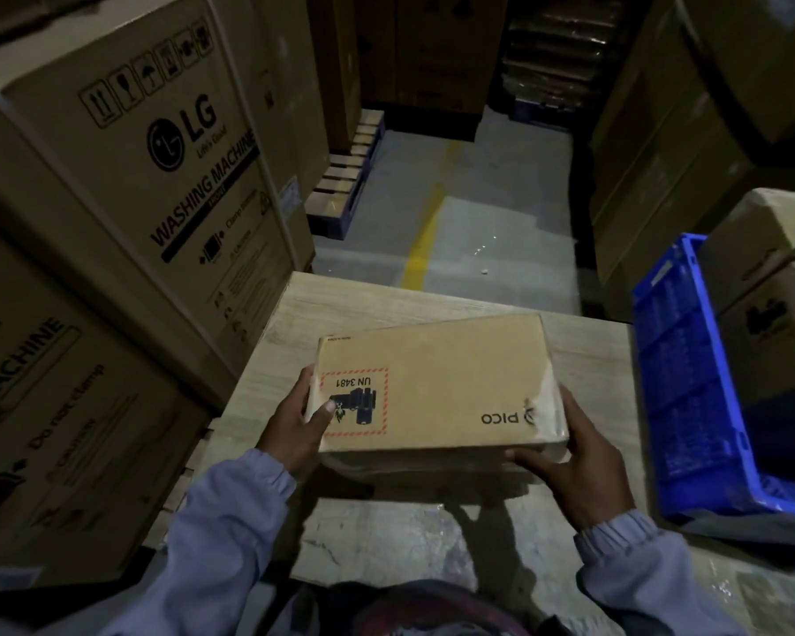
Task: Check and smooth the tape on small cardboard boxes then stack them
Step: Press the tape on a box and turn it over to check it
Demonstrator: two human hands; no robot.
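- The big LG washing machine cartons stand well to the left of the PICO box. I think a wide swing of the box could bump them.
- The left hand grips the box's left end. Its thumb is bent on top by the red label, and its other fingers hide below.
- Both hands hold the box up over the wooden table. Held only by its ends, it might slip and drop.
- The tape at the box's right end looks wrinkled. Rough rubbing could tear it.
- The right hand grips the right near corner, fingers curled round it.
- A blue crate stands to the right of the box.
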